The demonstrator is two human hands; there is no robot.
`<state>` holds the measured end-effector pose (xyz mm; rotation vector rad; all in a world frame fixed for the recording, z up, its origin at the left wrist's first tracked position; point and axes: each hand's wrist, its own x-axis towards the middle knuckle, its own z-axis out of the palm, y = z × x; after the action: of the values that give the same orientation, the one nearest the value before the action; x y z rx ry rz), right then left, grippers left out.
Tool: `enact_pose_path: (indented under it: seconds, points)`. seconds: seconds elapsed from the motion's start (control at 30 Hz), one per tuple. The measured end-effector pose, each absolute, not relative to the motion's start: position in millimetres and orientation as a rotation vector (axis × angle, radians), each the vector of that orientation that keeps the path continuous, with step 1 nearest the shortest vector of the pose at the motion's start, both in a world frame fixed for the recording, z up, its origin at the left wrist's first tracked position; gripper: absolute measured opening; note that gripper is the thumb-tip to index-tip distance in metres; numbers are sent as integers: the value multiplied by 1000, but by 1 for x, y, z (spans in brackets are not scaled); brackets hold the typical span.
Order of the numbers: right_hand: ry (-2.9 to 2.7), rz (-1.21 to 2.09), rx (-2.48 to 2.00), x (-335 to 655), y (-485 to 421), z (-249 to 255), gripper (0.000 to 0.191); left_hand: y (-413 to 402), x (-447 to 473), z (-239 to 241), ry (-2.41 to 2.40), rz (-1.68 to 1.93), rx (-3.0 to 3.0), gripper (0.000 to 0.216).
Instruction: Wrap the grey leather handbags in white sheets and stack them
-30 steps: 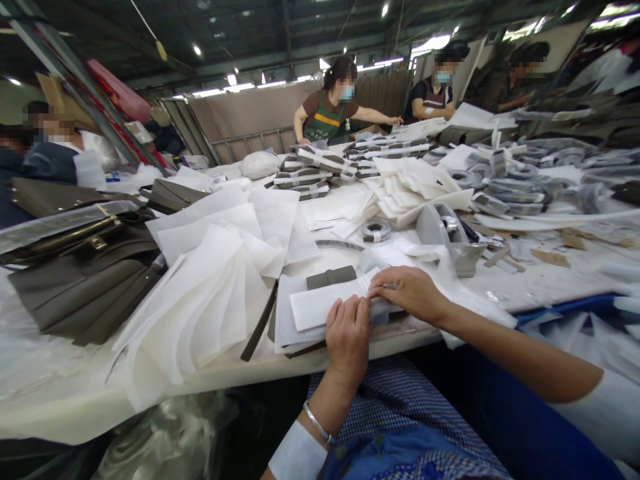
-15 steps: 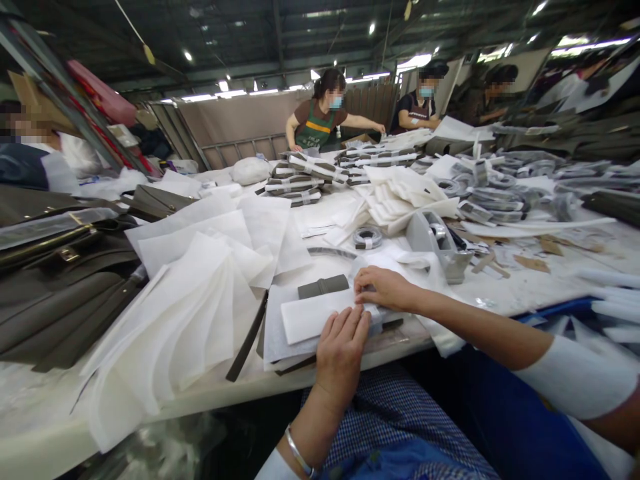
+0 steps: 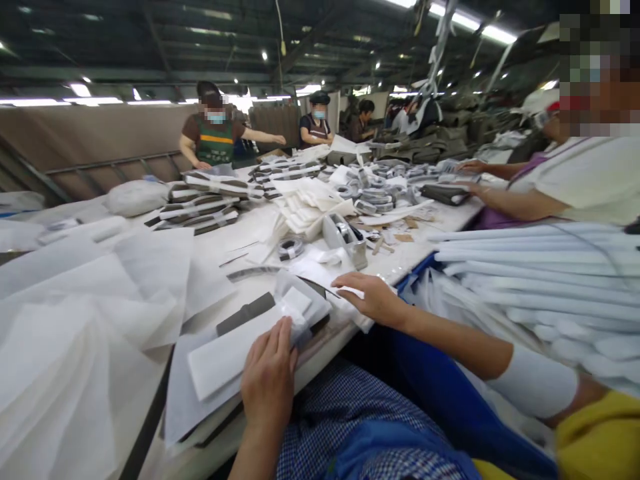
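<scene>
My left hand (image 3: pixel 269 379) lies flat, fingers stretched out, on a white folded wrap (image 3: pixel 235 352) over a grey strap (image 3: pixel 246 313) at the table's near edge. My right hand (image 3: pixel 369 296) rests further right on the table edge, its fingers curled over a small white sheet (image 3: pixel 350 292); whether it grips the sheet is not plain. A clear plastic piece (image 3: pixel 296 307) lies between the two hands.
Loose white tissue sheets (image 3: pixel 75 313) cover the left. A grey tape dispenser (image 3: pixel 345 239) and a tape roll (image 3: pixel 291 248) stand beyond my hands. White rolled tubes (image 3: pixel 525 267) are stacked at right beside a seated person (image 3: pixel 565 180). Other workers stand at the far end.
The view has swung to the right. My right hand has left the wrap and moved right to the white sheet at the table edge. My left hand stays on the wrap.
</scene>
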<state>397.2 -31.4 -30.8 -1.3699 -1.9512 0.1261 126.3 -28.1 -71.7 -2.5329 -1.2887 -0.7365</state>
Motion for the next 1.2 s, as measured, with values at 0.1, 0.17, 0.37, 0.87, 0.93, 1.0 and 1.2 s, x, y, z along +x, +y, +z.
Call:
enact_pose_path:
  seconds: [0.1,0.17,0.37,0.87,0.93,1.0,1.2]
  points:
    - [-1773,21,-1715,467,-75,-27,23,-27,124,-75,-1243,-780,-2543,51]
    - [-1639,-62,-1915,510,-101,-23,27,-28,124,-75,-1256,-804,-2538,50]
    - [-1603,163,-2061,541,-119,-27,32,-30,125,-73,-1279,-828,-2543,50]
    - [-1327,242,-2096,509,79,-2,41,-32,128,-77,-1338,-875,-2476,53]
    - [-1286,331,-2132,510,90,2,45,-32,128,-77,-1332,-870,-2476,52]
    - [-1231,397,-2153,510,96,1,47,-32,128,-77,-1333,-867,-2474,52]
    - [-1149,458,-2130,507,99,-9,41,-33,129,-74,-1341,-877,-2466,50]
